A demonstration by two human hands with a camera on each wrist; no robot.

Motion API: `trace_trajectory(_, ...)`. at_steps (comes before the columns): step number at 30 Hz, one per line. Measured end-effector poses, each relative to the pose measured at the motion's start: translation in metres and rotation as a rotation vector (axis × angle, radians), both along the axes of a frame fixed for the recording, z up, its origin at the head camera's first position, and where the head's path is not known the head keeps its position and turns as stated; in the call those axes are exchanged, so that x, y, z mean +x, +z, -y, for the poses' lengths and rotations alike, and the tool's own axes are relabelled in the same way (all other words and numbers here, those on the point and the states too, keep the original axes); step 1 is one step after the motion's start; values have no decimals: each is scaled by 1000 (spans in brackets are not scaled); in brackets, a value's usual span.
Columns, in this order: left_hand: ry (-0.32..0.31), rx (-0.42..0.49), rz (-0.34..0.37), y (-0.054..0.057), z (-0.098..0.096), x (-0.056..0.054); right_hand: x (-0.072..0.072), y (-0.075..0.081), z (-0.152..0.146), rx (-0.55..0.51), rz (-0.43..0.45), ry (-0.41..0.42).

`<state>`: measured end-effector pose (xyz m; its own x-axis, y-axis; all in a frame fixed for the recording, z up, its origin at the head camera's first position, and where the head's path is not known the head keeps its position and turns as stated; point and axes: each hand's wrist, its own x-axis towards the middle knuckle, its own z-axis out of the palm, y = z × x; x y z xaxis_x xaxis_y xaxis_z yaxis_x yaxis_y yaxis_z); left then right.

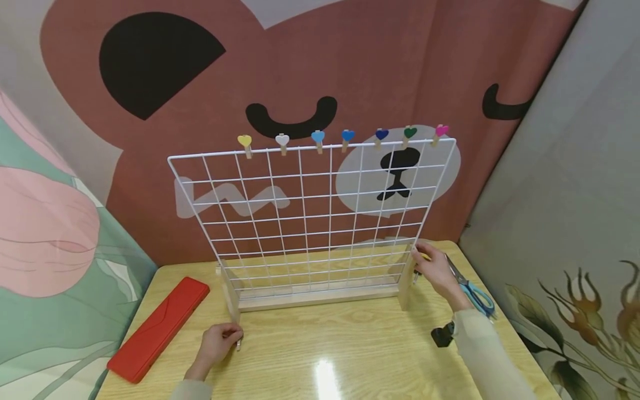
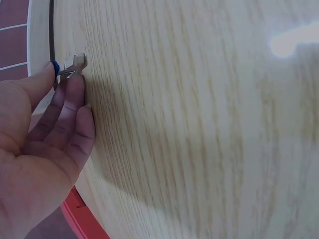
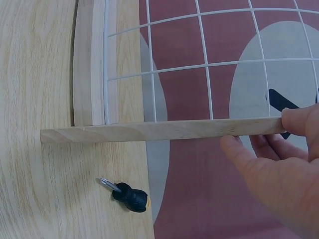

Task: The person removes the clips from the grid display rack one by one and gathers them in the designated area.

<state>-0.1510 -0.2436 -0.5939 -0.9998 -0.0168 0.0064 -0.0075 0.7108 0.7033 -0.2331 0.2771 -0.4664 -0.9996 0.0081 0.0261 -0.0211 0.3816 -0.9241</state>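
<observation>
A white wire grid (image 1: 315, 208) stands tilted in a wooden base (image 1: 320, 300) with side posts. Several small wooden clothespins with coloured hearts, such as a yellow-heart clothespin (image 1: 245, 143), are clipped along its top edge. My left hand (image 1: 217, 343) is low by the foot of the left post (image 1: 230, 294). Between thumb and fingers it pinches a small wooden clothespin (image 2: 79, 62) with a blue piece, close over the table. My right hand (image 3: 274, 154) grips the upper end of the right wooden post (image 3: 159, 131), thumb on one side and fingers on the other.
A red case (image 1: 160, 328) lies left of the stand. Blue-handled scissors (image 1: 477, 297) and a small black object (image 1: 442, 335) lie at the right. A stubby screwdriver (image 3: 130, 196) lies beside the right post. Printed fabric (image 1: 350, 66) hangs behind the table.
</observation>
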Motion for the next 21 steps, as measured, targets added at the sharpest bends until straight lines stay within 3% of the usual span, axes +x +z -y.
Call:
trace_trajectory(9, -27, 51, -134, -9, 3, 0, 1, 1, 1, -4, 16, 5)
trace_trajectory(16, 45, 5, -9, -9, 3, -4, 0, 1, 0, 13, 1, 1)
trace_trajectory(21, 46, -28, 16, -6, 2, -3, -1, 0, 0, 4, 1, -1)
